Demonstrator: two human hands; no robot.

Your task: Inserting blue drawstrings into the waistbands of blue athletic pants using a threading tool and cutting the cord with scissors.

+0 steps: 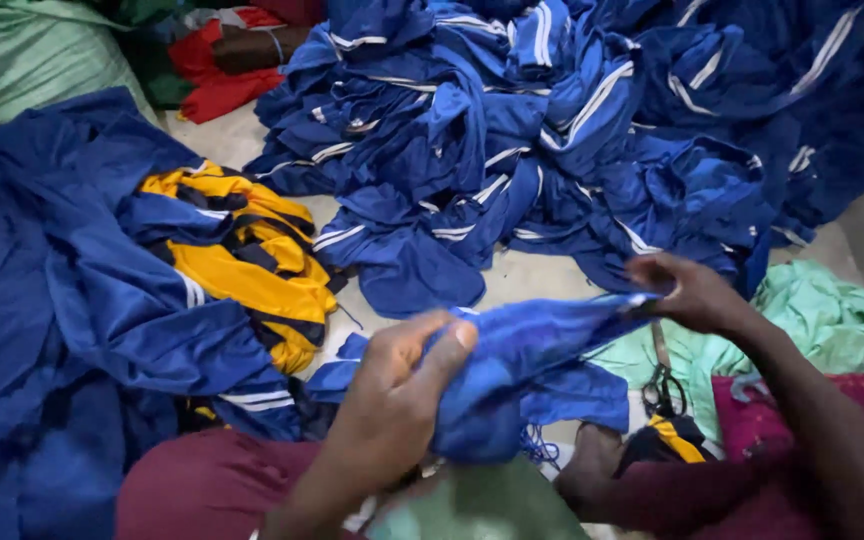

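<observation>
Left hand (402,385): closed around a bunched end of the blue garment (527,365), thumb on top, low in the middle of the view.
Right hand (687,290): pinching the far edge of the same garment between fingers and thumb, pulled out to the right at about mid-height.
Blue garment: stretched between the two hands, sagging in folds below them, above the lap (maroon trousers (202,485) underneath).
Scissors (664,385): lying just under the right forearm, handles dark, on the pale green cloth (832,320).
Pale green cloth: spread at the right, partly under the maroon cushion (852,400).
Big heap (572,130): many blue garments with white stripes, filling the top and upper right, well apart from the hands.
Left pile (52,280): more blue fabric, close by the left knee.
Yellow garments (252,260): yellow with dark stripes, tucked into the left pile (one small yellow piece (674,437) also near the scissors).
Green sack (32,55): top left corner.
Red cloth (217,75): beside the sack, behind the heaps.
Floor (522,275): pale, showing between the piles.
</observation>
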